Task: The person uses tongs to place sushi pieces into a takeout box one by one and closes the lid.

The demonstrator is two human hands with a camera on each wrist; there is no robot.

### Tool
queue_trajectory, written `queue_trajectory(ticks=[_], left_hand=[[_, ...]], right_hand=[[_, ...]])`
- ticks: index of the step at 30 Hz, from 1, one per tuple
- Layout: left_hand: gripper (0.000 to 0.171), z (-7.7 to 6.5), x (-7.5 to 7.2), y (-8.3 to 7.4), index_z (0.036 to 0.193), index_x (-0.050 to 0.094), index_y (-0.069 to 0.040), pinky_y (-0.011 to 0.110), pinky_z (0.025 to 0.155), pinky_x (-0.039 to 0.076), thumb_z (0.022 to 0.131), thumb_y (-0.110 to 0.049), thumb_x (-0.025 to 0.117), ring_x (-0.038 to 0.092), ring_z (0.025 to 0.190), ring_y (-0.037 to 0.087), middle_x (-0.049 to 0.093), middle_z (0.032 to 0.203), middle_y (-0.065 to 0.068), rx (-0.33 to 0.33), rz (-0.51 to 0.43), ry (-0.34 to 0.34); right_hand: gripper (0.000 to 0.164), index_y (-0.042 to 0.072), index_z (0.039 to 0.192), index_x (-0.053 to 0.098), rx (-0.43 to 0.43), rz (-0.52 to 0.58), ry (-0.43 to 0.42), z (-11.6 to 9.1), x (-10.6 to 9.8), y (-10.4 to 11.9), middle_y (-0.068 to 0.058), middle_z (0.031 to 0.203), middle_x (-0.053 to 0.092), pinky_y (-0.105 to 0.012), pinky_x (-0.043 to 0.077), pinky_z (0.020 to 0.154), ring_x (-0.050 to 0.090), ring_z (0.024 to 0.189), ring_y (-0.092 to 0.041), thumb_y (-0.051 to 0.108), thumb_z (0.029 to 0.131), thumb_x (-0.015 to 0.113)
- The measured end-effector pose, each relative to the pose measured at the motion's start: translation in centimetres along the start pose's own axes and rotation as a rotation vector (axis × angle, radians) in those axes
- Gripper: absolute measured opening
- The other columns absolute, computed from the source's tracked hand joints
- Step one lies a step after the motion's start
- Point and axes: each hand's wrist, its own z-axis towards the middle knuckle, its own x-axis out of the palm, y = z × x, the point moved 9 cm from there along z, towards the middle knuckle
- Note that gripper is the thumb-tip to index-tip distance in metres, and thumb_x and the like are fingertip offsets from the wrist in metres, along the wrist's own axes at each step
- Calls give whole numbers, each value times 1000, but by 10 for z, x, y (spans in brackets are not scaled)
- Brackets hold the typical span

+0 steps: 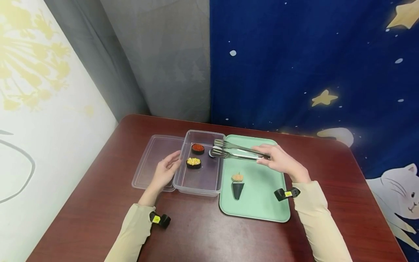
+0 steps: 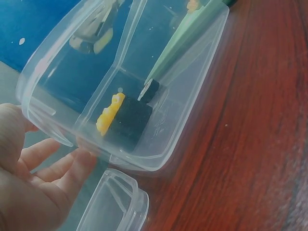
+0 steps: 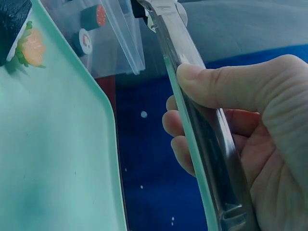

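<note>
My right hand (image 1: 278, 158) grips metal serving tongs (image 1: 242, 153) whose fork-like ends are over the right side of a clear plastic container (image 1: 199, 189). A pale and dark piece (image 3: 139, 9) shows at the tong tips; its kind is unclear. Inside the container sit a sushi piece with orange-red topping (image 1: 198, 148), one with yellow corn topping (image 1: 194, 162), and a small sushi roll (image 3: 85, 42). My left hand (image 1: 165, 171) rests its loosely extended fingers against the container's left side.
A green tray (image 1: 258, 203) adjoins the container on the right, bearing a dark cone-shaped hand roll (image 1: 238, 190) with a tan top. Left of the container, partly under its edge, lies a clear lid (image 1: 147, 160). The brown table (image 1: 183, 233) meets a curtain (image 1: 262, 72) behind.
</note>
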Motion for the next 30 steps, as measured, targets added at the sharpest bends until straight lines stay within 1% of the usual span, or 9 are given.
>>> queue_trajectory(ticks=[2,9,12,14,17,19,25,27,30], left_hand=[[40,1,0,4,130,44,13,11,86,46,93,2,52,52,114,45,50,124,35,6,-1,1],[41,9,-3,28,132,47,7,12,87,46,93,-3,55,53,114,40,52,126,31,7,-19,-11],[41,9,-3,29,132,47,7,13,87,47,93,-3,55,54,114,40,52,125,31,11,-26,-16],[41,9,-3,29,132,47,7,13,86,47,93,-2,55,54,113,40,53,125,31,10,-24,-18],[40,9,-3,29,132,48,7,13,86,47,93,-2,55,55,113,39,53,125,30,9,-18,-17],[40,10,-3,30,132,48,6,13,86,47,93,-2,55,55,113,39,53,125,30,10,-20,-17],[40,11,-3,31,131,48,7,13,86,47,93,-1,55,54,113,39,53,125,31,20,-23,-15],[40,11,-3,31,131,48,7,12,86,47,93,-1,55,54,113,40,53,125,31,17,-20,-18],[40,11,-4,33,131,48,6,13,86,47,93,-1,55,54,113,39,53,124,31,8,-16,-22]], right_hand=[[44,-7,122,57,7,2,32,6,4,1,-17,110,63,-30,48,61,55,75,-16,3,81,70],[43,-5,125,57,51,-9,151,25,14,4,-16,117,62,-33,50,69,59,80,-18,5,84,68],[42,-6,123,58,40,-30,189,34,16,8,-18,117,62,-34,51,70,60,81,-19,4,83,69],[41,-5,121,59,22,-44,211,40,17,11,-17,113,64,-34,51,68,60,80,-19,3,82,70],[39,-4,117,62,-18,-80,245,49,17,17,-15,105,66,-35,53,70,61,85,-21,0,80,70],[38,-3,116,63,-24,-103,273,55,18,21,-14,103,67,-36,53,71,61,85,-22,-2,79,70],[41,-4,121,61,83,-167,398,70,19,29,-18,115,64,-38,54,82,60,105,-29,-3,80,67],[41,-4,120,61,98,-187,438,75,21,32,-18,117,63,-37,54,83,60,105,-29,-3,80,66],[40,-3,118,63,86,-216,483,81,24,38,-18,116,63,-36,54,80,62,101,-28,-6,78,65]])
